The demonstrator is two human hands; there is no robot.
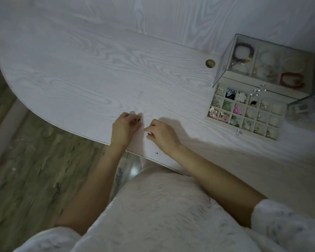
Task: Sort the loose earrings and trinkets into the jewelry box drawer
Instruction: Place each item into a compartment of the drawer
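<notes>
My left hand (123,129) is near the table's front edge, fingers curled, pinching a small dark trinket (138,120) at its fingertips. My right hand (161,134) lies just to the right of it, fingers curled, with a small shiny trinket (149,133) at its fingertips. The jewelry box (265,70) stands at the far right with a clear lid. Its drawer (245,113) is pulled out toward me, and its many small compartments hold earrings and colourful trinkets. Both hands are well left of the drawer.
The white wood-grain table (98,70) has a curved left edge with wooden floor (25,170) beyond it. A round brass-coloured disc (210,63) sits left of the box. A clear container (305,110) stands right of the drawer. A tiny dark speck (156,153) lies near the front edge.
</notes>
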